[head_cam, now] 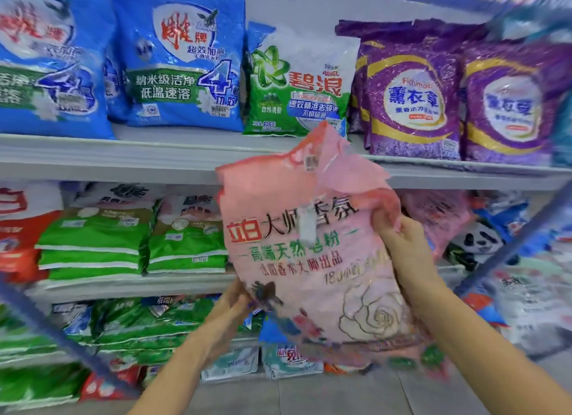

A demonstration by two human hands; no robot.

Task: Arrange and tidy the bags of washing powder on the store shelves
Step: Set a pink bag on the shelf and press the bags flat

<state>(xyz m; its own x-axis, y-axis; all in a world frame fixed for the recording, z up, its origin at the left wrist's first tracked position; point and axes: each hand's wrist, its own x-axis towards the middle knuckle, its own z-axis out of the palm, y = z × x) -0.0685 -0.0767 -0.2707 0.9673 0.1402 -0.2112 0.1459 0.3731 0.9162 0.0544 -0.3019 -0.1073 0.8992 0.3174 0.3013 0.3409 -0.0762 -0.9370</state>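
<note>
Before the grey metal shelves, mid-air: crinkled pink plastic washing-powder bag, upright. Right hand curls round its right edge; left hand grips its lower left corner.

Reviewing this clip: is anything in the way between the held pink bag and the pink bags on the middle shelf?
Nothing visible. The pink bag, gripped by the left hand and right hand, hangs in front of the shelved pink bags; only the right hand overlaps them. The panda bag lies to their right.
</note>
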